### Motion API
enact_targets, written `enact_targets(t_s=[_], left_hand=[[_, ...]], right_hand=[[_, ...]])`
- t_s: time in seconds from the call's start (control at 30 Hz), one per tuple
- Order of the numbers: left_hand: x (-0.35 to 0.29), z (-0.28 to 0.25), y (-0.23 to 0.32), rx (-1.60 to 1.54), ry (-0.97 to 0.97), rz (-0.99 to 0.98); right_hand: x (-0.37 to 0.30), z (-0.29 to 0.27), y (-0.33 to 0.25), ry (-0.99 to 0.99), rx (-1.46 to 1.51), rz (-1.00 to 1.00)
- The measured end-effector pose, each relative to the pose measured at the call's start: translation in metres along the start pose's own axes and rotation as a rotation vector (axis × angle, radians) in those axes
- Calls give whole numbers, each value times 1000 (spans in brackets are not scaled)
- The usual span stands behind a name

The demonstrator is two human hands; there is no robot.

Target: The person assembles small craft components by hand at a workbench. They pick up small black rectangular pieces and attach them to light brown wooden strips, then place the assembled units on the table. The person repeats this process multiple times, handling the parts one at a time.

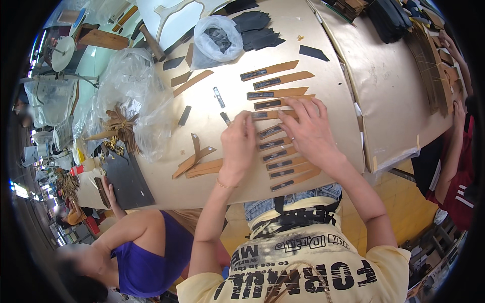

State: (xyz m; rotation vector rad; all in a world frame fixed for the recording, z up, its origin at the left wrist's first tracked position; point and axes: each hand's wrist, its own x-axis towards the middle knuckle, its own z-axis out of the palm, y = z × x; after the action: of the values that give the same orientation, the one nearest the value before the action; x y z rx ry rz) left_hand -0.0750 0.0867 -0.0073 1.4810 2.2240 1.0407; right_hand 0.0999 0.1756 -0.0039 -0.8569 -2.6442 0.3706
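Observation:
Brown leather strips, each with a black piece with pale marks on its left end, lie in a column on the table. My left hand [239,144] is closed at the left end of one strip [267,115] in the middle of the column, fingertips on its black end. My right hand [312,132] pinches the same strip farther along, its other fingers bent over the strip above [269,104]. Left of my left hand lie a loose black piece [225,118] and a pale-marked piece [218,97].
Brown leather offcuts [202,167] lie to the left, near a clear plastic bag [134,76]. A bag of black scraps [218,40], black leather pieces [257,33] and a hammer [151,44] are at the back. Co-workers sit left [146,247] and right [457,166].

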Motion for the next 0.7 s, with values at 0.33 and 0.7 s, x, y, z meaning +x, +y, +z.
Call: enact_targets(t_s=[0.33, 0.7], left_hand=[[-16, -36, -25, -222, 159, -432], [-20, -68, -38, -1389, 216, -460]], right_hand=[[2, -4, 4, -55, -20, -40], [3, 1, 12, 51, -105, -72]])
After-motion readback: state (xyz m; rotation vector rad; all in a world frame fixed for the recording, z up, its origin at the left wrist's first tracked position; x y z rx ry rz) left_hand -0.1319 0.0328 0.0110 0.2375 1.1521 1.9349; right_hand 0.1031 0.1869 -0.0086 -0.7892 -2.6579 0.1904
